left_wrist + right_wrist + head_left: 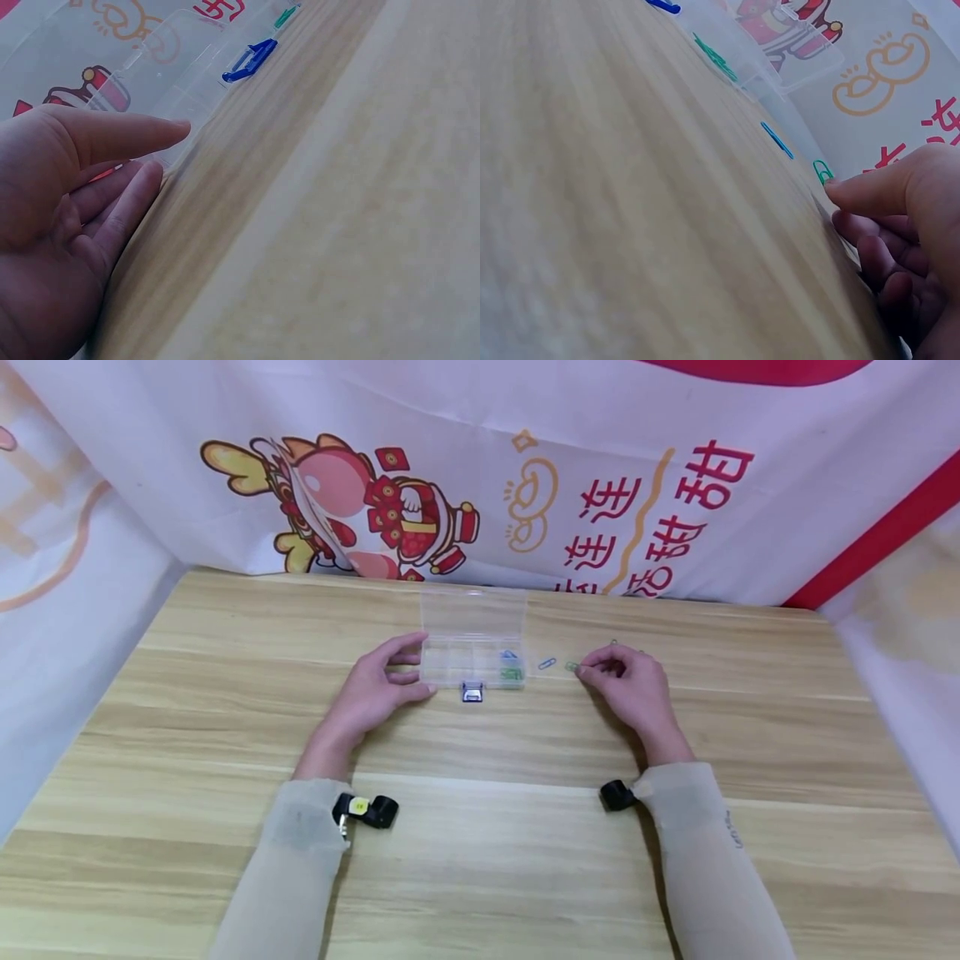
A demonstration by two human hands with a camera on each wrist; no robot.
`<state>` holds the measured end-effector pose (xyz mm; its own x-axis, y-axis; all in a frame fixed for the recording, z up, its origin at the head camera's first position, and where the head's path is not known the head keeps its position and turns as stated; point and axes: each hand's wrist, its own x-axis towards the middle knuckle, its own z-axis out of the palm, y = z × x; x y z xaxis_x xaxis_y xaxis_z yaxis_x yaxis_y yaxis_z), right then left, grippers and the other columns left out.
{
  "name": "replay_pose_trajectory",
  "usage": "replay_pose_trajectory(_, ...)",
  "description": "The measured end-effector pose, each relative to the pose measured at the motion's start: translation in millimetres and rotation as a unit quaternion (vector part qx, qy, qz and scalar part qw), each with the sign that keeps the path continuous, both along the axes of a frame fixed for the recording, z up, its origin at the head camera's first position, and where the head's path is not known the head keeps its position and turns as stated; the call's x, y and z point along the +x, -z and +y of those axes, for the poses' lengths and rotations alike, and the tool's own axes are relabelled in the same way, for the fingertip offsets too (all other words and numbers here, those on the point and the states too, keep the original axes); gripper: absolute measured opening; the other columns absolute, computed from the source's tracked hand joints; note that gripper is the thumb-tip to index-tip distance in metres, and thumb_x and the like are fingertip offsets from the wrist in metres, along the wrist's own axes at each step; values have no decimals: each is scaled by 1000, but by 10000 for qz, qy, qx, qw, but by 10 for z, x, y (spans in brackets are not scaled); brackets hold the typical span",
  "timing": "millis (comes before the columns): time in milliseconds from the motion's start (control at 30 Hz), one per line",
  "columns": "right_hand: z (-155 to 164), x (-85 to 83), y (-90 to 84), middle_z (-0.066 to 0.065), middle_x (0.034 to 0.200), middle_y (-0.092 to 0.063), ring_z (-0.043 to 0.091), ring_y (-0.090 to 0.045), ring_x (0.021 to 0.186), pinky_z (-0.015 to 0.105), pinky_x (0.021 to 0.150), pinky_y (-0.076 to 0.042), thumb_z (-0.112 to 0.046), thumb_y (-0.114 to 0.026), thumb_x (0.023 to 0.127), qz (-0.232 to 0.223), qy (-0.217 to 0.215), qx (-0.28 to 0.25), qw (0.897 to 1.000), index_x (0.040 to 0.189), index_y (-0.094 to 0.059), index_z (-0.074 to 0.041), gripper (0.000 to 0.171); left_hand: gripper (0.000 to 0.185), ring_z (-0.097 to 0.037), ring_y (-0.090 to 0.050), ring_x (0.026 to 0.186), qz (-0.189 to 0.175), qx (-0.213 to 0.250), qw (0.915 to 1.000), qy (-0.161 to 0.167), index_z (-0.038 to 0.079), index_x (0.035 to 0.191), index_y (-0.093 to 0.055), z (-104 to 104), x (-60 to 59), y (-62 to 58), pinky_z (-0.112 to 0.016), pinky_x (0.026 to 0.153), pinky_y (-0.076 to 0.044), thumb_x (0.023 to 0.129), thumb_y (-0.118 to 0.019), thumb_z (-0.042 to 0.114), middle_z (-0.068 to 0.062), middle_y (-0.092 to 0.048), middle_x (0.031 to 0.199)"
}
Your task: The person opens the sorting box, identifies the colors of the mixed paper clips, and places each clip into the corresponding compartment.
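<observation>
A clear plastic compartment box (472,647) stands open on the light wooden desk (480,827), its transparent lid tilted up toward the back and a small dark latch at its front edge. Green and blue paper clips sit in its right-hand compartments. The left hand (372,689) rests against the box's left end, fingers straight. Just right of the box lies a blue wire paper clip (547,663) — flat on the desk. Beside it, a green wire paper clip (572,667) lies flat, touched by the right hand (630,685) at its fingertips.
</observation>
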<state>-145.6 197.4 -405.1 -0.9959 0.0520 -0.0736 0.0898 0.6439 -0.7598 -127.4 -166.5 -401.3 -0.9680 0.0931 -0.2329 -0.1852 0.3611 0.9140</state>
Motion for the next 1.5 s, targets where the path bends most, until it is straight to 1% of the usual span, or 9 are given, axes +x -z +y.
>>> replay_pose_trajectory(200,-2,-7,-39,9,114,-67,24,-56,102,32,89,-46,-28,-75,101,-220,46,-354,9991,116,-74,-11,22,80,-34,-64,135,-34,67,10000,-16,30,161,-49,-1,3,-30,-45,116,-57,92,-83,7,-13,-57,152)
replay_pose_trajectory(267,-2,-8,-64,7,114,-68,22,-58,101,31,88,-50,-28,-75,102,-284,108,-551,9980,117,-74,-12,22,80,-34,-64,135,-30,81,10000,-26,29,161,-49,-4,3,-35,-45,116,-57,92,-83,6,-13,-57,152)
replay_pose_trajectory(400,14,-3,-146,3,107,-68,19,-62,91,26,75,-57,-28,-74,103,-322,238,-981,9944,119,-72,-12,23,81,-33,-64,135,-46,99,9999,-23,28,162,-49,-3,1,-34,-44,115,-58,92,-82,5,-13,-57,152)
replay_pose_trajectory(500,36,4,-225,0,99,-68,17,-62,85,24,65,-56,-28,-75,103,-253,305,-1163,9924,119,-72,-11,23,82,-34,-64,135,-37,129,9999,-1,28,162,-49,1,-4,-23,-43,115,-58,91,-83,4,-13,-57,153)
replay_pose_trajectory(633,48,3,-285,-4,99,-68,18,-62,86,25,62,-54,-30,-75,103,-264,334,-1173,9922,119,-73,-14,23,81,-34,-65,134,5,122,9999,-18,27,161,-50,-4,-18,-1,-44,114,-59,91,-83,3,-13,-58,151)
replay_pose_trajectory(800,5,14,-312,-2,106,-68,21,-62,90,26,64,-55,-30,-74,104,-343,338,-1122,9925,120,-73,-17,21,80,-34,-66,132,68,119,9999,-11,25,161,-50,-5,-22,12,-43,113,-59,91,-82,2,-13,-59,149)
replay_pose_trajectory(967,-71,26,-305,1,108,-68,20,-63,90,26,66,-57,-31,-74,104,-331,120,-982,9945,121,-72,-14,24,80,-34,-67,131,90,105,9999,-24,25,161,-51,2,-19,15,-43,112,-60,91,-83,2,-13,-60,148)
replay_pose_trajectory(1233,-243,16,-250,6,112,-68,21,-63,92,24,70,-57,-25,-72,105,-365,-192,-982,9943,120,-73,-13,19,80,-34,-66,132,98,121,9999,-28,26,161,-51,-5,-16,2,-44,113,-59,91,-83,3,-13,-60,148)
replay_pose_trajectory(1500,-420,14,-162,6,106,-69,21,-62,89,24,67,-56,-21,-74,102,-347,-513,-1005,9930,116,-74,-11,16,80,-33,-66,132,48,114,9999,-39,26,161,-50,-1,-19,16,-45,114,-58,91,-84,5,-12,-60,149)
